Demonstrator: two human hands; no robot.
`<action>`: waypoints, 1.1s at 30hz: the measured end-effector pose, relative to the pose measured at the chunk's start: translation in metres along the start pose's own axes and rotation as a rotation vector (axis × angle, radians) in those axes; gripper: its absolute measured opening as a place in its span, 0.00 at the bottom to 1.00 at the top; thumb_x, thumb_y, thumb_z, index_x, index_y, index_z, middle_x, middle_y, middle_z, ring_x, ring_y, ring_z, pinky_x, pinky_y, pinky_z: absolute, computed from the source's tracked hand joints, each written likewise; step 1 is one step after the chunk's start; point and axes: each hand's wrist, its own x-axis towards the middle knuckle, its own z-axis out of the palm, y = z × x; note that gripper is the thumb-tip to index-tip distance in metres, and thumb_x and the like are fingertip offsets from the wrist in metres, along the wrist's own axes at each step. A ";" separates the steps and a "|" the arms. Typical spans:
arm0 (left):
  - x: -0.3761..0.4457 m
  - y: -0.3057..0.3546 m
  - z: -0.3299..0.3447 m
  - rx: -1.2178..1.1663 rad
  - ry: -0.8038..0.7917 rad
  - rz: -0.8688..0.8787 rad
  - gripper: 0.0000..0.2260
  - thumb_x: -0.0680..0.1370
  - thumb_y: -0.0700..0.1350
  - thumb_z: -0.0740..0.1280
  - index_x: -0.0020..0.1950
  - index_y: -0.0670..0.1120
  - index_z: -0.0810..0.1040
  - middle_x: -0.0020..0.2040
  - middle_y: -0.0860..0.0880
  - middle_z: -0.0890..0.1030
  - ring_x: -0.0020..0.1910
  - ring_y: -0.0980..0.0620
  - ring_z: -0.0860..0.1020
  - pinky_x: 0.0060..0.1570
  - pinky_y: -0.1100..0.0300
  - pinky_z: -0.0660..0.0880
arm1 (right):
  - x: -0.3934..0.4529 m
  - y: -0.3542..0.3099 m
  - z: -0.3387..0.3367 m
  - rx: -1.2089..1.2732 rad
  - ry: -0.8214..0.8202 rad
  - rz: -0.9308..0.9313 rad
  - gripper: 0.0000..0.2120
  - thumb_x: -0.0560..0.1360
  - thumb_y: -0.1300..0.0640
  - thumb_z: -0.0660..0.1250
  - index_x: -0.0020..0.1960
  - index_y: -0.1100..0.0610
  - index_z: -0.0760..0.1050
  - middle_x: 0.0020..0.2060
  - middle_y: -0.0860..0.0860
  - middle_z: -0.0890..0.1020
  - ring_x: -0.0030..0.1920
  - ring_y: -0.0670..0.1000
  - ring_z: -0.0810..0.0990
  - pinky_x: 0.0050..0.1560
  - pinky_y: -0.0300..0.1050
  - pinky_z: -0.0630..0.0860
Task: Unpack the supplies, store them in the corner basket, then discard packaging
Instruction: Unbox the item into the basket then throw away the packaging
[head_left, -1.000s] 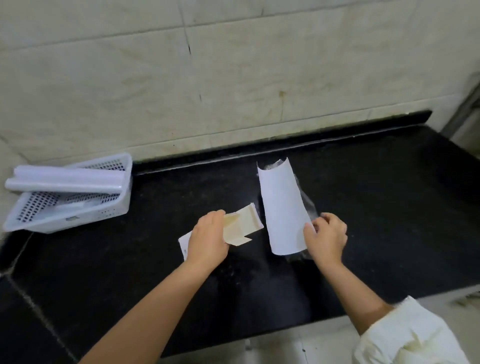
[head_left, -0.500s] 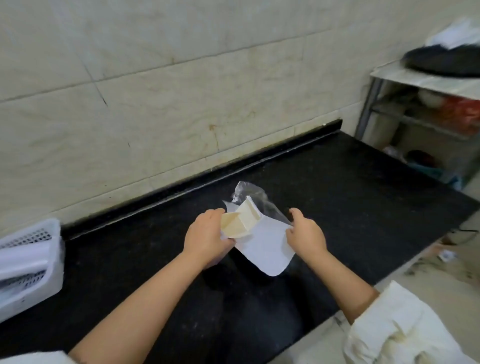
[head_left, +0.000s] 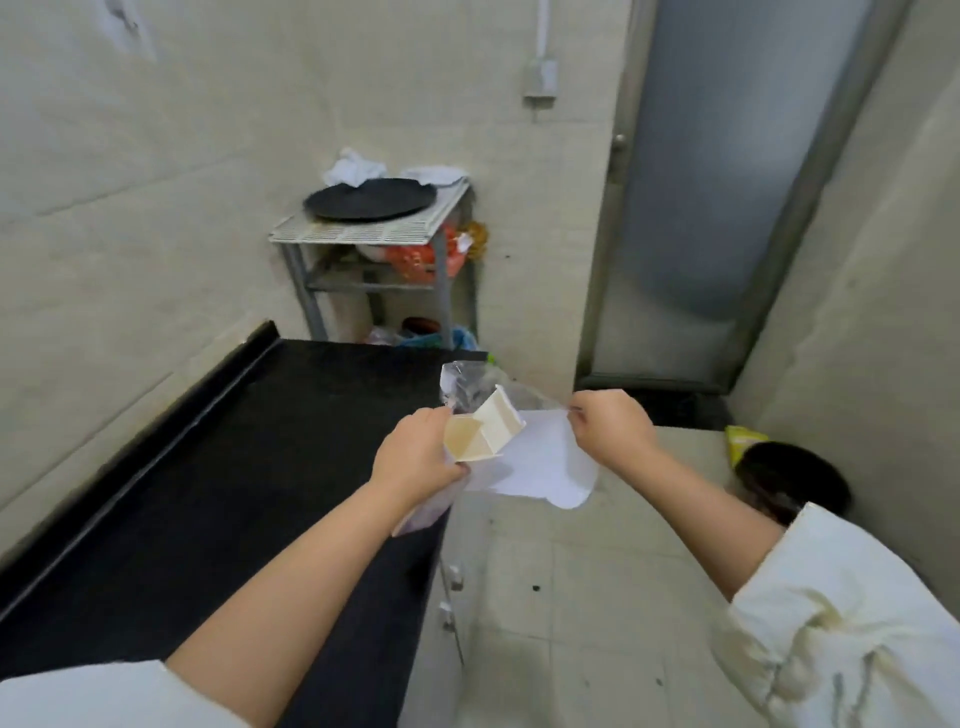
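My left hand (head_left: 418, 456) grips a folded cream cardboard piece (head_left: 483, 432) of packaging, held in the air past the right edge of the black counter (head_left: 218, 483). My right hand (head_left: 613, 428) pinches the top of a white paper sheet (head_left: 545, 467) that hangs down beside the cardboard. A crumpled clear plastic wrapper (head_left: 470, 382) sticks up behind the cardboard, between both hands; which hand holds it I cannot tell. The white corner basket is out of view.
A metal rack (head_left: 374, 234) with a black round pan (head_left: 369, 200) on top stands at the counter's far end, bags on its lower shelves. A grey door (head_left: 722, 197) is to the right. A dark round bin (head_left: 792, 478) sits on the tiled floor at right.
The view has swung right, away from the basket, toward the rack, door and floor. Both hands lifted the cardboard, paper and plastic off the counter and carried them past its right edge.
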 end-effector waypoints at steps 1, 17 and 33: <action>0.009 0.023 0.011 -0.038 -0.013 0.042 0.15 0.68 0.47 0.72 0.50 0.45 0.74 0.52 0.45 0.78 0.55 0.44 0.76 0.48 0.50 0.75 | -0.008 0.027 -0.009 0.001 0.016 0.058 0.13 0.75 0.62 0.56 0.51 0.63 0.78 0.51 0.62 0.82 0.52 0.63 0.78 0.45 0.49 0.74; 0.125 0.428 0.200 -0.025 -0.286 0.456 0.18 0.70 0.43 0.68 0.57 0.40 0.71 0.58 0.40 0.75 0.58 0.42 0.74 0.48 0.55 0.71 | -0.106 0.432 -0.126 -0.032 0.145 0.602 0.13 0.76 0.61 0.58 0.51 0.64 0.80 0.52 0.62 0.83 0.53 0.62 0.79 0.50 0.51 0.76; 0.229 0.570 0.419 0.056 -0.621 0.463 0.25 0.71 0.43 0.69 0.66 0.39 0.66 0.63 0.37 0.72 0.63 0.39 0.70 0.59 0.51 0.70 | -0.099 0.656 -0.046 -0.027 -0.198 0.998 0.12 0.77 0.61 0.55 0.51 0.62 0.77 0.48 0.59 0.82 0.48 0.58 0.81 0.43 0.45 0.74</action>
